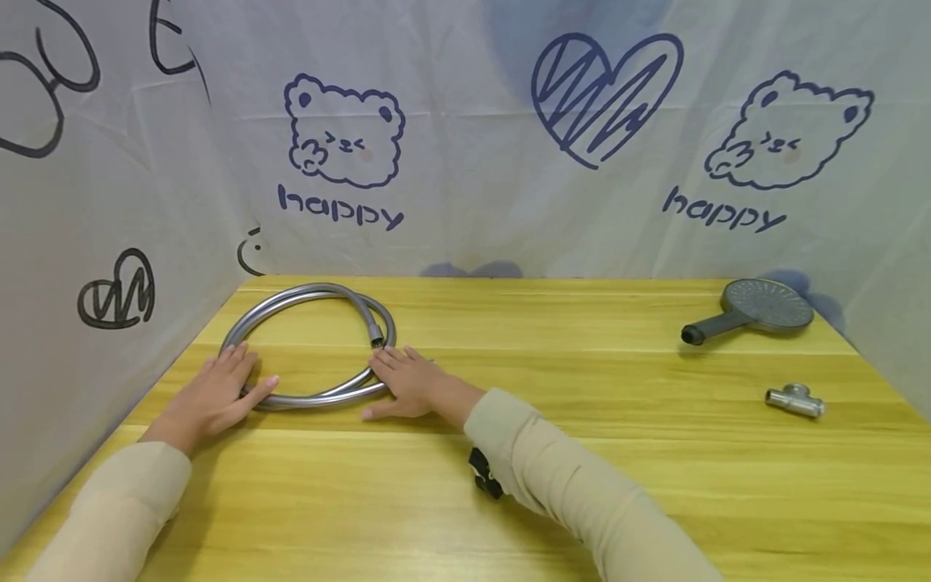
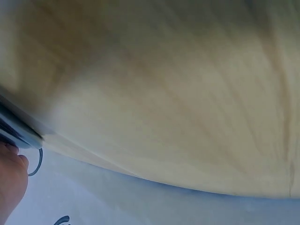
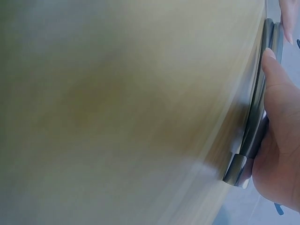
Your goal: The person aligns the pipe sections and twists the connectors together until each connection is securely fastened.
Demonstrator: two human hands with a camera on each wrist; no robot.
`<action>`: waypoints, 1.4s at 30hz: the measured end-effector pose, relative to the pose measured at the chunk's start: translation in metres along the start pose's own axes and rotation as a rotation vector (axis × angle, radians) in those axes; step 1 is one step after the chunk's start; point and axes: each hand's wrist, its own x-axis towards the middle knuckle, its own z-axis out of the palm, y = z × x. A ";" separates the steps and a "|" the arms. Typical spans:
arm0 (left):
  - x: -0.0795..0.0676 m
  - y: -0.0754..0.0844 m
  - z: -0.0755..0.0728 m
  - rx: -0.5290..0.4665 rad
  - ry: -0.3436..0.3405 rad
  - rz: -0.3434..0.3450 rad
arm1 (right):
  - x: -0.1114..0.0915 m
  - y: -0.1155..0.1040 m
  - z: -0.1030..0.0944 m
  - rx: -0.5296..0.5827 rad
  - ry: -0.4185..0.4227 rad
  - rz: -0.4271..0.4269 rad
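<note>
Under right hand [image 1: 409, 385], partly hidden hose [image 1: 313, 400]

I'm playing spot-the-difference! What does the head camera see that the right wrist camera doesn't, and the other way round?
Only the head view: the shower head, the T-shaped metal fitting and whole bear drawings.

Only the right wrist view: a clear close-up of the metal hose end by the heel of the right hand.

Both: the hose, the table, the right hand and at least part of the left hand.
</note>
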 end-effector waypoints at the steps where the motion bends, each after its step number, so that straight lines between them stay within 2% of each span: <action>1: 0.000 0.000 0.000 0.001 -0.001 0.002 | -0.001 0.000 0.000 -0.001 -0.001 -0.001; 42: -0.002 0.019 0.005 -0.039 0.001 0.068 | -0.025 0.012 0.001 -0.007 -0.013 -0.039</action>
